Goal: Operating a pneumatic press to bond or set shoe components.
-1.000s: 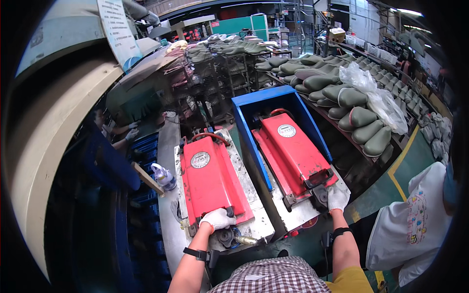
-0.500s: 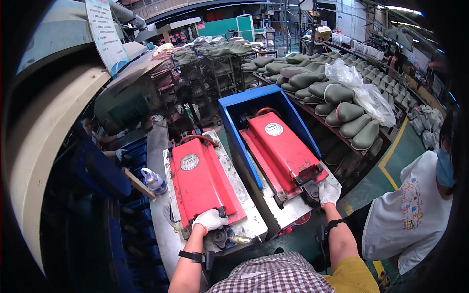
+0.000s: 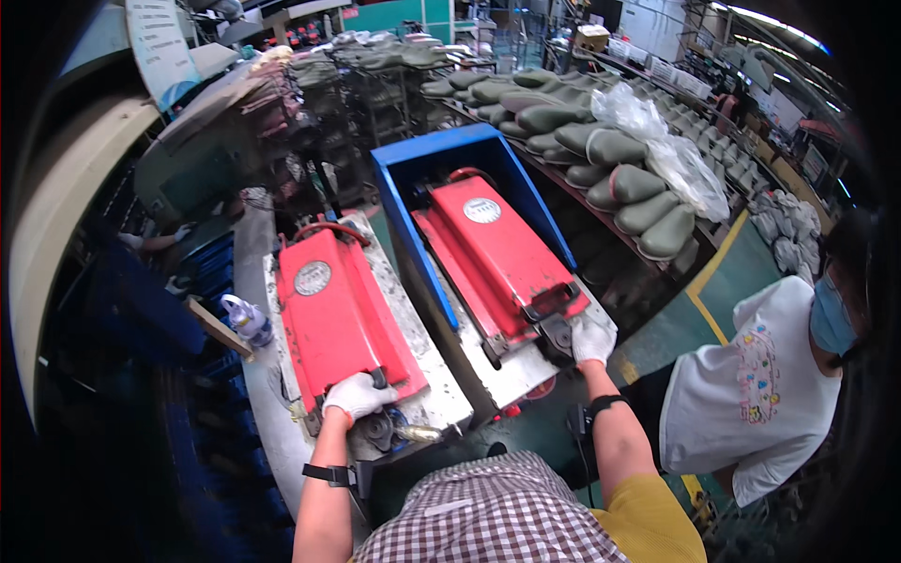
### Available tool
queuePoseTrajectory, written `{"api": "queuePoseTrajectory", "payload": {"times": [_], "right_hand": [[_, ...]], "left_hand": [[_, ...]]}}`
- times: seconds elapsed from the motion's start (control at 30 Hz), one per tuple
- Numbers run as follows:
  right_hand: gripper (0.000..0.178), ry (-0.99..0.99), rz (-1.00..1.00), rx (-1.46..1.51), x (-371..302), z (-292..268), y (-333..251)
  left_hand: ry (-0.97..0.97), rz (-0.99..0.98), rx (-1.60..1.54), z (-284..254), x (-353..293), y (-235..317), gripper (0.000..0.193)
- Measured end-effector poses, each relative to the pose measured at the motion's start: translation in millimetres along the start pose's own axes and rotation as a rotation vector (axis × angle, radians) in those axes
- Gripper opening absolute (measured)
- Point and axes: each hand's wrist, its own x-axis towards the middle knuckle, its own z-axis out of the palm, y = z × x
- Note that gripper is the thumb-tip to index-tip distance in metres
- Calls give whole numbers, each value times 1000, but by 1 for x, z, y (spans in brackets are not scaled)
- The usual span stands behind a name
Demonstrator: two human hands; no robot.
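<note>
Two red metal covers lie side by side on pale machine plates. My left hand [image 3: 358,396], in a white glove, is closed around the dark handle [image 3: 379,376] at the near end of the left red cover [image 3: 328,314]. Below its fingers are a dark round fitting [image 3: 377,433] and a pale cylinder [image 3: 419,433]. My right hand [image 3: 593,338], gloved too, lies with its fingers stretched out at the near right corner of the right red cover [image 3: 511,258], beside a black round bracket [image 3: 556,336]. That cover's black handle [image 3: 552,300] is just above the bracket.
A blue hood [image 3: 441,143] frames the right cover. Green boots [image 3: 648,202] lie in rows on racks beyond, partly under clear plastic [image 3: 671,155]. A purple-white bottle [image 3: 246,319] stands at the left. A person in a white shirt [image 3: 760,375] is at my right; another person's gloved hand [image 3: 178,233] shows far left.
The view has shifted, so the machines appear further left and higher. Both hands keep their places at the covers. The person at the right has turned, showing more of the mask.
</note>
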Motion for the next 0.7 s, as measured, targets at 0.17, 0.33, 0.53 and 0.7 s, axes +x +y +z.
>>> {"api": "queuePoseTrajectory", "payload": {"times": [0.17, 0.33, 0.53, 0.7], "right_hand": [[36, -36, 17, 54, 7, -2, -3], [36, -97, 47, 83, 10, -3, -2], [28, 306, 1116, 1812, 44, 45, 57], [35, 403, 1432, 2191, 4, 85, 124]], "left_hand": [[4, -6, -37, 2, 8, -6, 35], [-7, 5, -79, 6, 9, -9, 45], [23, -46, -61, 7, 6, -11, 48], [5, -34, -92, 6, 4, -5, 46]]}}
